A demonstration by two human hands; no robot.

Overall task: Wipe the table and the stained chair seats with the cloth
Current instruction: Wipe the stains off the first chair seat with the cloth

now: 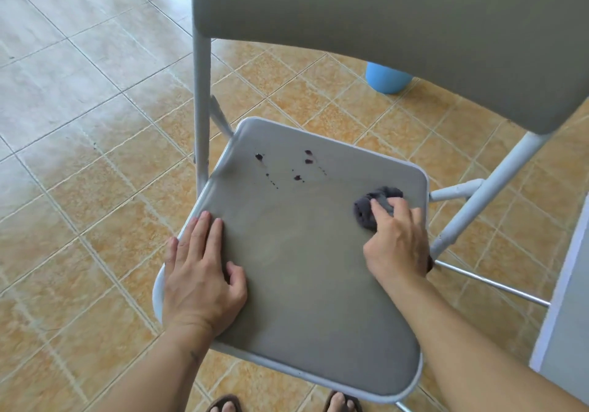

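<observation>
Pressing on the grey chair seat (296,268), the right hand (395,242) closes around a dark grey cloth (373,207) that is bunched into a small ball. The fingers (382,210) curl over the cloth, and only its front and left part shows past them. The cloth touches the seat near the right edge. The seat is padded, grey, with a pale rim, and it sits on a light metal folding frame (201,108). Several dark purple stains (280,166) lie on the seat ahead of the right hand and to its left, well apart from the cloth; some are round spots, others are thin dotted trails. The left hand (200,277) lies flat and open on the left edge of the seat, fingers spread forward, thumb bent inward, holding nothing. The grey backrest (398,35) is cut off at the top and right. Behind it, a blue object (387,80) is mostly hidden, so I cannot tell what it is.
</observation>
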